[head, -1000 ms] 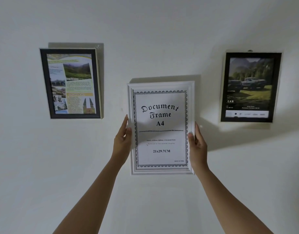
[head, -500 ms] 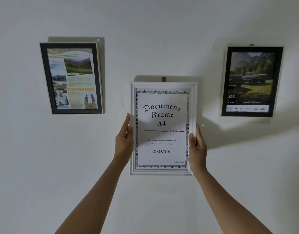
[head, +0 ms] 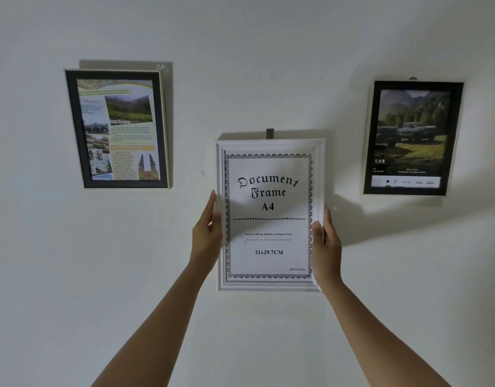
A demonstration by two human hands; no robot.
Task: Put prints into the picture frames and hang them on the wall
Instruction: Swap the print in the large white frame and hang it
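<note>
A white picture frame (head: 270, 148) with a "Document Frame A4" sheet inside is held upright against the white wall. My left hand (head: 205, 238) grips its left edge and my right hand (head: 326, 244) grips its right edge, thumbs on the front. A small dark hook (head: 270, 133) shows on the wall just above the frame's top edge. Whether the frame hangs on it is hidden.
A black frame with a travel print (head: 116, 129) hangs on the wall at the upper left. A black frame with a car print (head: 412, 138) hangs at the upper right from a small hook (head: 413, 78). Bare white wall (head: 254, 51) lies all around.
The white frame has come down a little in my hands, uncovering the dark hook above its top edge. My view has shifted slightly; both hands keep their hold.
</note>
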